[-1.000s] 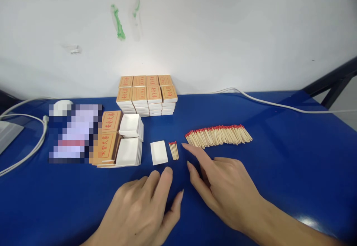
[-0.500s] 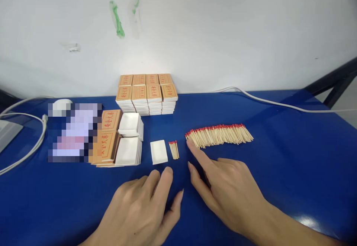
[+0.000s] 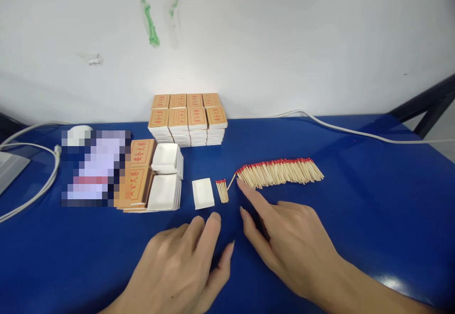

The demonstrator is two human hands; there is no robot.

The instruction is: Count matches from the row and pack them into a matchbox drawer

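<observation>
One loose match (image 3: 232,181), between heap (image 3: 280,172) and row (image 3: 222,191)

Change: over the last half second, the match has come out from the heap's left end and now lies slanted on the worktop (image 3: 355,219). Meaning, by judgement: a single piece has been parted from the heap and brought close to the row, though not yet aligned with it.

Position: red head up and to the right, toward the heap; plain end just beside the row's rightmost stick, contact unclear.

Right hand (image 3: 291,238): index finger stretched forward, its tip at the heap's left end, with the match just to the left of it; thumb well apart. Grip wide, nothing held; whether the fingertip touches match or heap, cannot tell.

Left hand (image 3: 181,257): palm down, thumb spread from the fingers, grip wide, nothing seen in it; the match lies ahead and to its right, apart.

Adjacent: one tray (image 3: 203,193), left of the row; piled trays (image 3: 164,192), farther left; stacked boxes (image 3: 188,118), at the back by the wall (image 3: 270,43)
</observation>
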